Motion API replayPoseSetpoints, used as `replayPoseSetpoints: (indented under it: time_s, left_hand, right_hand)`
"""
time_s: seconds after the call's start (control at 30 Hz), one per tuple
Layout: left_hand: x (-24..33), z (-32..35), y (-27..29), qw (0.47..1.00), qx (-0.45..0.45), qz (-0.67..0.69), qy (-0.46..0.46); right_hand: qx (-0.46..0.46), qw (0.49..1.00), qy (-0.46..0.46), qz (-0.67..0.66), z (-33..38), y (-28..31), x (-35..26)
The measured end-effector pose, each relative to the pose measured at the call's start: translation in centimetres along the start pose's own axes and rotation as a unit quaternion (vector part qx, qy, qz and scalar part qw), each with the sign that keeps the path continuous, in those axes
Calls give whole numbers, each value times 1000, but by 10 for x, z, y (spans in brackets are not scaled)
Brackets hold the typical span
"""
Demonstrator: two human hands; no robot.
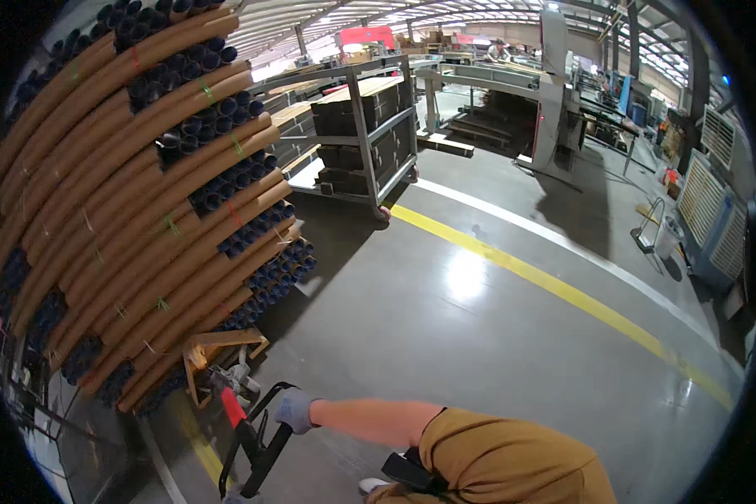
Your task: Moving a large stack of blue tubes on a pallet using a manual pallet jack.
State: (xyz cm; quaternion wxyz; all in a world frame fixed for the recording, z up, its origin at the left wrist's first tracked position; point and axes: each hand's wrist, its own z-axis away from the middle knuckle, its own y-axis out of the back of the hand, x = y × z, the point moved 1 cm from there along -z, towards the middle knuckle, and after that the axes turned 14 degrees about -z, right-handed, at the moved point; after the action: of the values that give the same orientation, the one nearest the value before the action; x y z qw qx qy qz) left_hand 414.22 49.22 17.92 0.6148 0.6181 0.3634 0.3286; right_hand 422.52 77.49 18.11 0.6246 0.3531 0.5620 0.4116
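Observation:
My right hand point(296, 410), in a grey glove, is closed around the upper right side of a pallet jack's black loop handle point(269, 460). A red part point(233, 406) sits on the handle's far side. At the lower edge, a sliver of my left hand point(242, 497), also grey-gloved, shows at the handle's near end; most of it is cut off. Beyond the handle is the pallet jack's metal base point(242, 375), beside a wooden pallet frame point(218, 349). Above and to the left rises a tall load of long tubes point(134, 227) in brown wrapping, with dark blue ends, tied in bundles.
A grey wheeled rack point(365, 139) holding dark flat stacks stands beyond the load. A yellow floor line point(512, 265) and a white line point(554, 239) run across the grey floor. Machinery point(553, 109) stands farther back. Slatted cooler units point(714, 202) and a white bin point(669, 238) are at right.

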Motion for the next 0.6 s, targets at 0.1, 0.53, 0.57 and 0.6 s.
replayPoseSetpoints:
  time_s: [0.1,0.53,0.57,0.6]
  left_hand:
    - [9,52,-2,1000,-19,-5,11]
    - [39,160,-59,999,-16,-27,18]
    - [62,161,-17,998,-57,-3,10]
    - [69,162,-9,998,-60,-12,11]
  right_hand:
    - [7,1000,9,-16,49,-14,-11]
    - [-21,999,-30,-35,177,-15,-31]
    - [-21,999,-28,29,181,-6,-24]
    - [3,1000,-19,16,184,-4,-20]
